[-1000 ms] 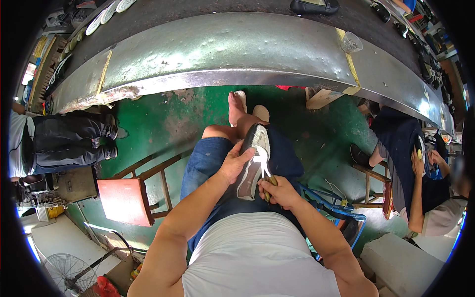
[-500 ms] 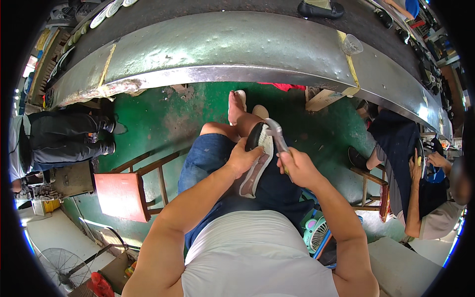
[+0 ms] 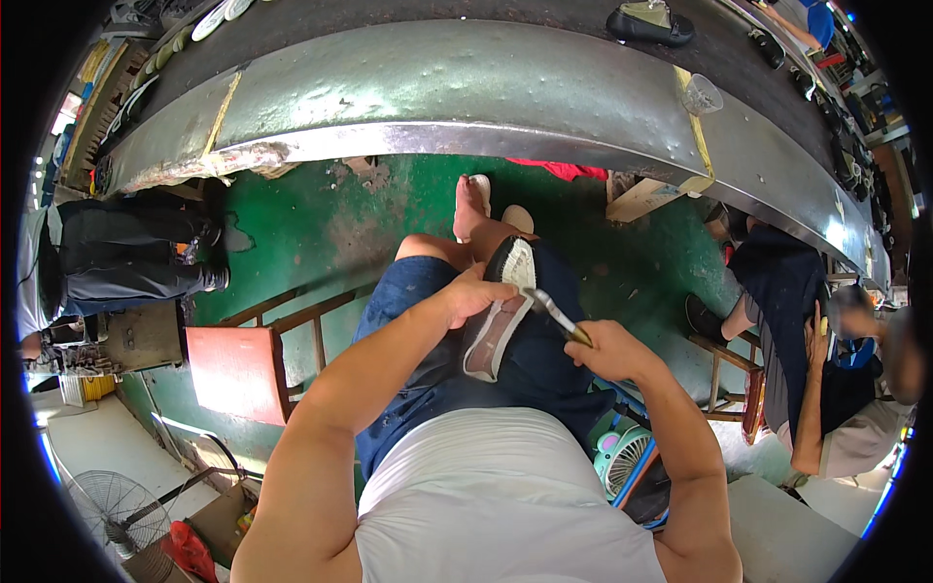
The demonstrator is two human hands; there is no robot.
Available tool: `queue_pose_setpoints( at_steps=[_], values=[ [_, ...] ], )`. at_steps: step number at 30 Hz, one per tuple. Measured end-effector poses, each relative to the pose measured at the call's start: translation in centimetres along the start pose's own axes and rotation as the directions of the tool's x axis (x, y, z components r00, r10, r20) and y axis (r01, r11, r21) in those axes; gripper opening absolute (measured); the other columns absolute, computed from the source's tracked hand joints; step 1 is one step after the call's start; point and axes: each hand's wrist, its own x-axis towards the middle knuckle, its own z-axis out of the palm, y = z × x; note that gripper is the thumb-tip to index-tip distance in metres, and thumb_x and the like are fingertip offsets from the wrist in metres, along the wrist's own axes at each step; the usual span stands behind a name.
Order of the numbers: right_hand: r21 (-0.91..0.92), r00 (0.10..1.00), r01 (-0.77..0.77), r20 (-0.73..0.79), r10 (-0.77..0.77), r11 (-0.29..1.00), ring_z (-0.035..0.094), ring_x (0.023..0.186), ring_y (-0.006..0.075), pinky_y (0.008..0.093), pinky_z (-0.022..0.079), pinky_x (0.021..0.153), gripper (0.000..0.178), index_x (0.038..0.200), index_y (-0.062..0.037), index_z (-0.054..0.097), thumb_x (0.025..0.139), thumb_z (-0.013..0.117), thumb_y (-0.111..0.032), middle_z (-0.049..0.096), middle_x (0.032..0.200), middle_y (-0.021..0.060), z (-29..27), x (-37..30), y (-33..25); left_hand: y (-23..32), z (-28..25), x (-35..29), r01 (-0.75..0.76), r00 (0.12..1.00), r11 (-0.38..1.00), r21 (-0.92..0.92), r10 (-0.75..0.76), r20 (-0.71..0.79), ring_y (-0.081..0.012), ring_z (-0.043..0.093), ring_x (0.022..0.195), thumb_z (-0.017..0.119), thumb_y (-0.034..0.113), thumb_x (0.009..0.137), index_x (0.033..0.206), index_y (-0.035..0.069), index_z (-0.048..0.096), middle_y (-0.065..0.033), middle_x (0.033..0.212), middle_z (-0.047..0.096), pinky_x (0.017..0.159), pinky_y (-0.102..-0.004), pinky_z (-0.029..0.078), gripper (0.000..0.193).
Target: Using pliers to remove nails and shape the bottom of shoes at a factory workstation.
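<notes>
Across my lap lies an unfinished shoe [image 3: 483, 348], underside up, with a black end pointing away, a whitish turned-in edge and a brown middle. My left hand [image 3: 476, 296] is closed around its side, the thumb lying over the underside. In my right hand [image 3: 608, 350] is a pair of lasting pincers [image 3: 554, 313], silver with a yellowish grip. Their curved metal head meets the shoe's right edge, close to my left thumb. Whether the jaws pinch the edge is too small to tell.
A metal-edged workbench [image 3: 428, 92] spans the far side, with a black shoe [image 3: 651, 23] on top. Stools stand left [image 3: 233, 369] and right [image 3: 724, 364]. A small green fan [image 3: 622, 457] is by my right side. Other people are at both sides.
The pincers have come down from the shoe's far end to its right edge, and my right hand has moved right and nearer. My left thumb now lies across the underside.
</notes>
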Motion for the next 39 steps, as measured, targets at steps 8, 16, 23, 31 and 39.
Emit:
queue_pose_setpoints(
  at_steps=[8, 16, 23, 31, 39],
  values=[
    [-0.501, 0.964, 0.209, -0.041, -0.264, 0.84, 0.062, 0.11, 0.0374, 0.0463, 0.053, 0.089, 0.048, 0.13, 0.0102, 0.051, 0.093, 0.062, -0.018, 0.063, 0.116, 0.0251, 4.4, 0.5, -0.8, -0.4, -0.1, 0.6, -0.017, 1.0, 0.998, 0.056, 0.018, -0.025, -0.0228, 0.056, 0.121, 0.078, 0.029, 0.082, 0.144, -0.008, 0.033, -0.0159, 0.132, 0.058, 0.108, -0.0366, 0.041, 0.085],
    [-0.467, 0.97, 0.075, -0.172, -0.174, 0.881, 0.068, 0.089, 0.0375, 0.0493, 0.055, 0.074, 0.019, 0.098, 0.0001, 0.057, 0.093, 0.061, -0.018, 0.066, 0.097, 0.021, 7.0, -0.5, 2.9, -2.8, -0.1, 1.3, -0.124, 0.992, 0.952, 0.28, 0.125, 0.017, -0.0243, 0.048, 0.13, 0.072, 0.026, 0.091, 0.15, -0.006, 0.023, -0.0162, 0.141, 0.05, 0.112, -0.0374, 0.036, 0.083],
    [-0.552, 0.948, 0.171, -0.133, -0.288, 0.816, 0.069, 0.08, 0.0393, 0.048, 0.056, 0.069, 0.018, 0.097, 0.0007, 0.057, 0.093, 0.059, -0.017, 0.066, 0.093, 0.0214, 8.3, -1.5, 2.9, -5.4, 0.7, -1.1, -0.306, 0.949, 0.949, -0.081, 0.311, 0.052, -0.0219, 0.039, 0.136, 0.069, 0.014, 0.092, 0.158, 0.008, 0.006, -0.0139, 0.148, 0.039, 0.115, -0.0353, 0.031, 0.091],
    [-0.424, 0.998, 0.019, -0.048, -0.043, 0.906, 0.067, 0.082, 0.0435, 0.0512, 0.053, 0.075, 0.026, 0.1, 0.0017, 0.058, 0.095, 0.061, -0.023, 0.067, 0.087, 0.0246, 7.1, -1.4, 3.6, -8.6, 2.6, -0.5, -0.405, 0.803, 0.723, 0.56, 0.574, -0.162, -0.0292, 0.034, 0.14, 0.066, 0.022, 0.093, 0.158, 0.007, 0.005, -0.02, 0.15, 0.033, 0.117, -0.0376, 0.028, 0.091],
    [-0.207, 0.964, 0.085, 0.266, -0.027, 0.975, 0.064, 0.088, 0.0439, 0.05, 0.05, 0.079, 0.029, 0.096, 0.0008, 0.062, 0.096, 0.061, -0.029, 0.067, 0.091, 0.0251, 3.4, -1.6, 2.4, -11.6, 0.8, -3.6, -0.309, 0.943, 0.862, 0.403, 0.333, 0.011, -0.0366, 0.012, 0.152, 0.057, 0.028, 0.098, 0.156, 0.016, -0.022, -0.0239, 0.163, 0.007, 0.122, -0.0353, 0.017, 0.099]
  ],
)
